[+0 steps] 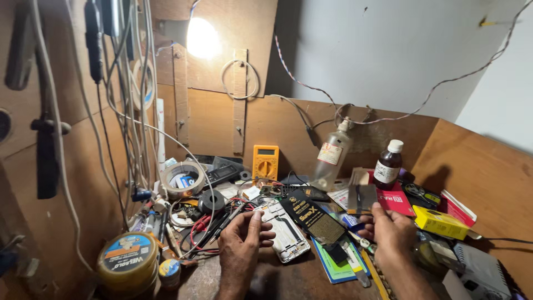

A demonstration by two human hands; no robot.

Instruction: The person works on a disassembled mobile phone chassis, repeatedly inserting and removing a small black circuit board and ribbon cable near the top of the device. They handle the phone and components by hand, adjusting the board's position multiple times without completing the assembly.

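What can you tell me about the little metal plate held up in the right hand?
The plate is a thin, flat, squarish piece that looks like dull grey metal, with a dark vertical stripe down its middle. It stands upright, facing the camera, pinched at its lower edge by the right hand, above the cluttered bench and in front of a red box.

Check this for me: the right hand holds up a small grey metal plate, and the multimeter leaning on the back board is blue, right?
Not quite. The head view shows the multimeter is yellow-orange, not blue. The right hand does hold up the small grey metal plate.
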